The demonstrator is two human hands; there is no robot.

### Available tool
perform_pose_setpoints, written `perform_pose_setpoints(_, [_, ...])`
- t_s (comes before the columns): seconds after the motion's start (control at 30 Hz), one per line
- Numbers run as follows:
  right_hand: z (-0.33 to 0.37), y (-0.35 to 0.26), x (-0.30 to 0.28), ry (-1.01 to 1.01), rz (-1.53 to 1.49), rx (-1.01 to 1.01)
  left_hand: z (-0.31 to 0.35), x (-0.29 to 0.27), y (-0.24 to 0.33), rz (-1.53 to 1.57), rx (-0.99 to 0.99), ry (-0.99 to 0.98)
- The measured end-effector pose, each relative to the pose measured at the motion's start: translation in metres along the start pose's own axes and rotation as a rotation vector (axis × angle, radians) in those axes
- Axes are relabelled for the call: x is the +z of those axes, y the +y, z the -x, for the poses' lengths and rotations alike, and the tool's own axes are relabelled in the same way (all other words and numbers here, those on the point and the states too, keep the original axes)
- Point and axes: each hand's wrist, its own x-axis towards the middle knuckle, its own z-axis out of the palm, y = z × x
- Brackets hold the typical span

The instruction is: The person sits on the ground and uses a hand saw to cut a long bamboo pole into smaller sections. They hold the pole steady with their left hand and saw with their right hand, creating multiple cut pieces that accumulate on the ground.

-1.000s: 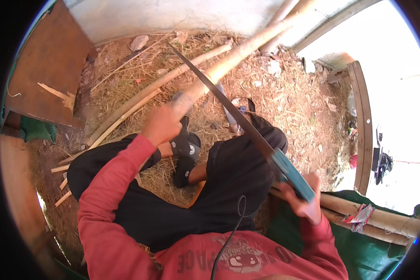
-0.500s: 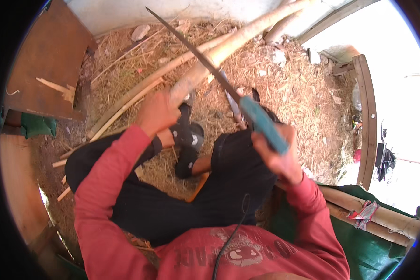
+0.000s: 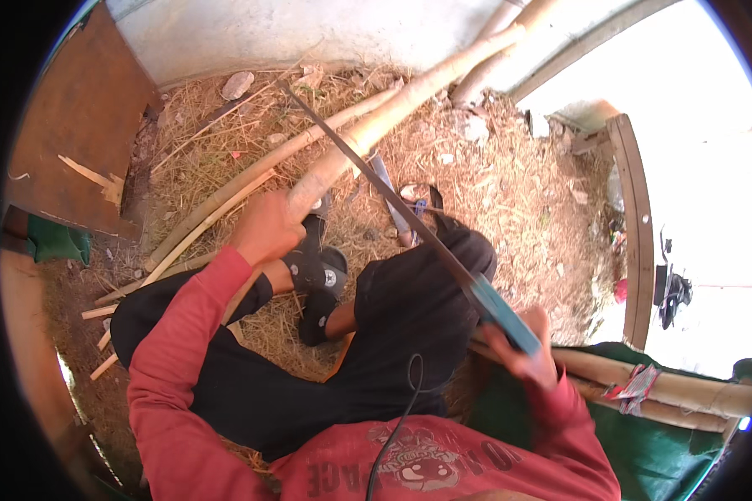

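My left hand (image 3: 266, 227) is closed around the near end of a pale bamboo pole (image 3: 376, 127), which slants away toward the upper right. In my right hand (image 3: 530, 346) is the teal handle of a handsaw (image 3: 430, 238), fingers wrapped round it. The saw's long, dark, tapering blade points up and left and crosses the pole just beyond my left hand. Whether its teeth touch the bamboo I cannot tell. My legs, in black trousers, are bent on both sides below the pole.
Thinner bamboo lengths (image 3: 251, 179) lie on the straw-strewn ground to the left. A long grey object (image 3: 390, 196) rests near my feet. Brown board (image 3: 79, 134) stands at left, a white wall (image 3: 309, 33) behind. Tied bamboo poles (image 3: 668, 388) over green sheeting are at lower right.
My right hand has drawn the saw back, down and to the right, so its tip sits nearer the pole. My left hand keeps its grip on the pole. The whole view has shifted slightly.
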Motion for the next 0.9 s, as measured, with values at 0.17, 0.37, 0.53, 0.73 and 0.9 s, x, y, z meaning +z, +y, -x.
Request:
perform_pose_setpoints(0.17, [-0.071, 0.004, 0.04, 0.026, 0.103, -0.3, -0.013, 0.008, 0.002, 0.0, 0.098, 0.027])
perform_pose_setpoints(0.37, [0.017, 0.019, 0.008, 0.077, 0.014, -0.234, -0.004, 0.006, -0.007, -0.009, 0.006, 0.021])
perform_pose_setpoints(0.53, [-0.064, 0.005, 0.038, 0.092, 0.011, -0.333, -0.001, 0.008, 0.001, -0.043, 0.027, -0.036])
perform_pose_setpoints(0.73, [0.011, 0.009, 0.011, 0.126, -0.041, -0.238, -0.006, -0.003, 0.0, -0.016, -0.003, -0.003])
perform_pose_setpoints(0.9, [-0.093, 0.013, 0.041, 0.079, 0.077, -0.406, -0.004, 0.005, 0.008, -0.027, 0.134, 0.02])
